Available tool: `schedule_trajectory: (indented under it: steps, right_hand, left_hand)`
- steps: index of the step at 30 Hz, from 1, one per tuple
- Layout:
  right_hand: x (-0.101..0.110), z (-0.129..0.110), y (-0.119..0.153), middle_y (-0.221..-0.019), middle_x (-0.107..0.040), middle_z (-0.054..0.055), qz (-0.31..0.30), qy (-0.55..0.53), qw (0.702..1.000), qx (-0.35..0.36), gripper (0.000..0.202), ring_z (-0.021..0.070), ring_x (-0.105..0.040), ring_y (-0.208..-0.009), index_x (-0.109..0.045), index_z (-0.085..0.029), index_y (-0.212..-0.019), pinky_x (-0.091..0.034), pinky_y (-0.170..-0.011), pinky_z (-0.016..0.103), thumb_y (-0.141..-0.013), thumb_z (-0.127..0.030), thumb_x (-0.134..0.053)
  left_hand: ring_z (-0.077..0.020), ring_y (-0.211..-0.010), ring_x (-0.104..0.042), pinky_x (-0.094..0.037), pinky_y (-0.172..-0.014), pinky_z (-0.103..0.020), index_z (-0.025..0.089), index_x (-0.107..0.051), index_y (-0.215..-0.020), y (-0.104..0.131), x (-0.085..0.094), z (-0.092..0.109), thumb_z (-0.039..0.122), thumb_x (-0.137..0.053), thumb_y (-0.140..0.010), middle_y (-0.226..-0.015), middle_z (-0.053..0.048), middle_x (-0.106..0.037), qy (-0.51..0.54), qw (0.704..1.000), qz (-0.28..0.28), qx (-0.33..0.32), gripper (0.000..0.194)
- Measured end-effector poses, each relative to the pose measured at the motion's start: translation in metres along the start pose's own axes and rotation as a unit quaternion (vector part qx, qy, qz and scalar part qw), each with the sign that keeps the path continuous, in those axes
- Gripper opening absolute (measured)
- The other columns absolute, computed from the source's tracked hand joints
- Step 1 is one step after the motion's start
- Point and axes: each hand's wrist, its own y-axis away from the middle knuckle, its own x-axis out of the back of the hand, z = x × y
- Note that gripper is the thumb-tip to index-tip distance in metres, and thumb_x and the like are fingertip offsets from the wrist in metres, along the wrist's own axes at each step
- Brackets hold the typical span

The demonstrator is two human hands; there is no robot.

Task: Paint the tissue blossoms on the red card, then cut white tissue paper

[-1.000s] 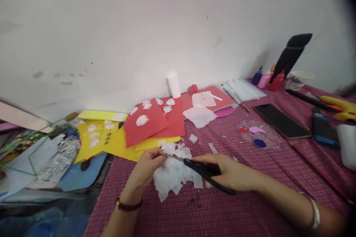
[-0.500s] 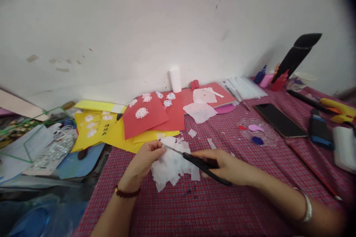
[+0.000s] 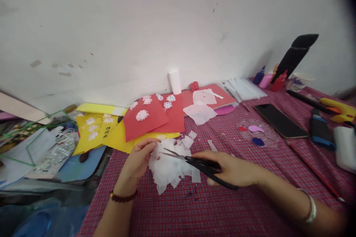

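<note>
My right hand (image 3: 222,167) is wrapped around the handles of black-handled scissors (image 3: 204,168). Their blades are slightly parted and point left, toward my other hand. My left hand (image 3: 141,158) pinches a thin white piece of tissue paper (image 3: 156,150), partly hidden by the fingers. The blade tips stand a little to the right of the fingers, apart from them. Beneath both hands lies a heap of cut white paper pieces (image 3: 169,172), some overlapping, on a red checked cloth (image 3: 172,214).
Behind the heap are red cards (image 3: 151,124) with fluffy paper blossoms and yellow cards (image 3: 96,129). A phone (image 3: 280,120), a paint palette (image 3: 257,133), a paintbrush (image 3: 314,170) and a yellow glue gun (image 3: 339,109) lie to the right. Paint bottles (image 3: 279,81) stand near the wall.
The scissors' blades have parted and drawn back to the right. My left hand has shifted slightly left with the paper, and loose pieces lie differently at the heap's top.
</note>
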Motion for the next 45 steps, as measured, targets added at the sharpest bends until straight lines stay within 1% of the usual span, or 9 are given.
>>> schedule_trajectory:
  steps: [10, 19, 25, 30, 34, 36, 39, 41, 45]
  right_hand:
    - [-0.007, -0.006, -0.008, -0.107, -0.066, 0.005, -0.001, -0.007, 1.000, -0.010, 0.050, 0.0217, -0.060, -0.095, -0.058, -0.021, -0.127, -0.048, -0.085, 0.033, -0.078, -0.024, -0.065]
    - [-0.010, -0.002, -0.011, -0.119, -0.065, 0.004, -0.008, -0.058, 0.998, -0.001, 0.054, 0.0237, -0.059, -0.105, -0.055, -0.022, -0.133, -0.045, -0.094, 0.038, -0.080, -0.020, -0.061]
    - [-0.010, -0.002, -0.011, -0.115, -0.066, 0.004, -0.008, -0.084, 0.996, -0.007, 0.051, 0.0237, -0.059, -0.105, -0.056, -0.023, -0.132, -0.045, -0.093, 0.038, -0.081, -0.022, -0.062]
    - [-0.011, 0.005, -0.011, -0.106, -0.067, 0.004, 0.004, -0.104, 0.994, -0.042, 0.050, 0.0194, -0.060, -0.087, -0.058, -0.022, -0.128, -0.048, -0.076, 0.030, -0.079, -0.029, -0.067]
    - [-0.008, 0.010, -0.012, -0.085, -0.063, 0.002, 0.029, -0.128, 0.989, -0.065, 0.050, 0.0115, -0.051, -0.065, -0.060, -0.019, -0.124, -0.039, -0.056, 0.022, -0.078, -0.036, -0.069]
    - [-0.006, 0.012, -0.012, -0.073, -0.055, -0.002, 0.040, -0.141, 0.986, -0.079, 0.053, 0.0078, -0.042, -0.055, -0.059, -0.017, -0.125, -0.032, -0.048, 0.020, -0.078, -0.041, -0.069]
    - [-0.004, 0.014, -0.012, -0.068, -0.047, -0.004, 0.045, -0.157, 0.984, -0.072, 0.058, 0.0055, -0.034, -0.049, -0.057, -0.016, -0.126, -0.026, -0.044, 0.019, -0.079, -0.047, -0.067]
    - [-0.003, 0.015, -0.011, -0.072, -0.050, -0.003, 0.043, -0.155, 0.985, -0.059, 0.059, 0.0059, -0.037, -0.051, -0.055, -0.015, -0.126, -0.028, -0.046, 0.020, -0.079, -0.048, -0.067]
    - [-0.003, 0.012, -0.008, -0.096, -0.060, 0.006, 0.026, -0.126, 0.991, -0.025, 0.061, 0.0138, -0.053, -0.076, -0.052, -0.014, -0.128, -0.042, -0.065, 0.025, -0.078, -0.044, -0.069]
  left_hand:
    - [-0.0125, -0.056, -0.059, -0.048, -0.051, -0.024, 0.014, -0.075, -0.074, 0.003, -0.016, -0.009, 0.029, -0.085, -0.053, -0.067, -0.003, -0.068, 0.012, 0.999, -0.012, 0.038, 0.027]
    - [-0.0126, -0.058, -0.060, -0.052, -0.053, -0.024, 0.014, -0.074, -0.073, 0.003, -0.019, -0.014, 0.027, -0.086, -0.052, -0.070, -0.003, -0.068, 0.039, 0.998, -0.021, 0.038, 0.027]
    - [-0.0115, -0.057, -0.059, -0.051, -0.053, -0.023, 0.014, -0.074, -0.074, 0.003, -0.020, -0.015, 0.028, -0.085, -0.054, -0.069, -0.002, -0.067, 0.046, 0.998, -0.019, 0.035, 0.027]
    - [-0.0116, -0.062, -0.061, -0.052, -0.057, -0.023, 0.014, -0.072, -0.087, 0.004, -0.022, -0.015, 0.030, -0.081, -0.064, -0.076, -0.003, -0.068, 0.066, 0.997, -0.034, 0.024, 0.030]
    - [-0.0173, -0.077, -0.065, -0.056, -0.069, -0.032, 0.018, -0.064, -0.106, 0.005, -0.018, -0.014, 0.036, -0.073, -0.073, -0.092, -0.006, -0.069, 0.098, 0.992, -0.066, 0.037, 0.039]
    - [-0.0171, -0.070, -0.066, -0.056, -0.066, -0.031, 0.017, -0.063, -0.101, 0.005, -0.014, -0.014, 0.033, -0.076, -0.069, -0.084, -0.005, -0.070, 0.063, 0.993, -0.077, 0.067, 0.038]
    - [-0.0136, -0.051, -0.061, -0.050, -0.049, -0.023, 0.015, -0.060, -0.078, 0.002, -0.009, -0.016, 0.030, -0.078, -0.062, -0.062, -0.002, -0.066, -0.024, 0.992, -0.088, 0.089, 0.028]
    - [-0.0109, -0.046, -0.057, -0.044, -0.044, -0.019, 0.015, -0.058, -0.066, 0.001, -0.007, -0.016, 0.030, -0.077, -0.062, -0.056, -0.001, -0.062, -0.050, 0.993, -0.080, 0.068, 0.025]
    - [-0.0096, -0.053, -0.057, -0.047, -0.055, -0.020, 0.015, -0.060, -0.060, 0.000, -0.004, -0.013, 0.024, -0.075, -0.061, -0.056, 0.002, -0.061, 0.005, 1.000, -0.028, -0.013, 0.018]
